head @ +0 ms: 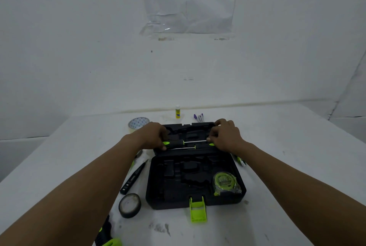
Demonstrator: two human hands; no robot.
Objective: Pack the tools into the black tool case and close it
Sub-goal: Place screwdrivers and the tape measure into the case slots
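Note:
The black tool case (178, 204) lies open on the white table, its green latch (197, 210) hanging over the near edge. A green tape measure (224, 182) sits in the near half at the right. Two black-and-green screwdrivers (178, 143) lie across the far half. My left hand (153, 135) grips their handle end at the left. My right hand (225, 136) pinches the upper screwdriver's shaft tip at the right. A black tester pen (133, 178), a roll of black tape (129, 205) and a green-black tool (107, 234) lie left of the case.
A roll of clear tape (138, 123) sits behind my left hand. A small glue bottle (177, 111) and a purple-white item (199, 117) stand behind the case. Another green tool (240, 160) pokes out under my right forearm. A white wall rises behind the table.

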